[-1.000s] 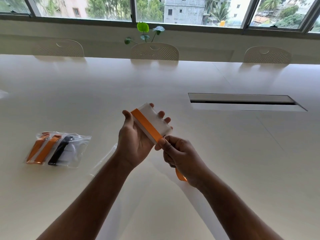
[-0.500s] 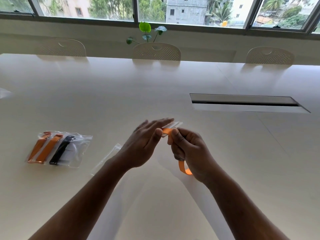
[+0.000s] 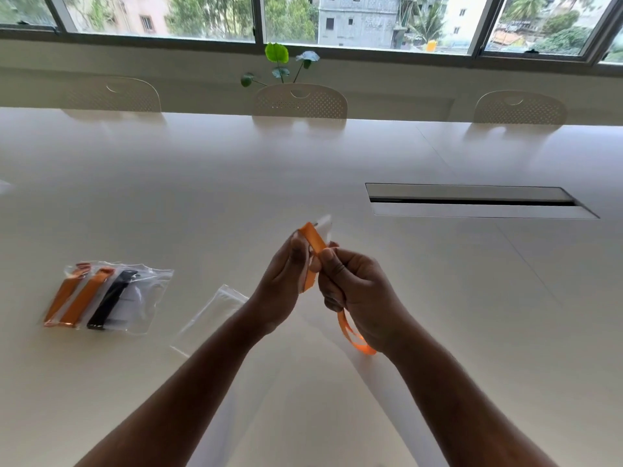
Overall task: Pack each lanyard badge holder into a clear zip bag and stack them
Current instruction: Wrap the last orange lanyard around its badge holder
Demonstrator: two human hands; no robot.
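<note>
Above the middle of the white table [image 3: 438, 315], both hands hold one lanyard badge holder [image 3: 324, 227], a clear card sleeve with an orange lanyard [image 3: 314, 238] laid over it. My left hand [image 3: 285, 281] grips the holder from the left. My right hand [image 3: 354, 284] pinches the orange strap against it, and a loop of strap [image 3: 354, 335] hangs below that hand. An empty clear zip bag [image 3: 210, 315] lies flat just left of my left forearm. Further left sits a stack of packed zip bags [image 3: 104, 296] showing two orange straps and a black one.
A long cable slot [image 3: 472, 200] is set into the table at the right. Three pale chairs [image 3: 300, 101] stand along the far edge under a window, with a small green plant [image 3: 278, 62] behind the middle one.
The holder went from tilted face-up in my left hand to nearly edge-on between both hands. My right hand has kept drawing the orange strap along it, and the hanging loop has shifted.
</note>
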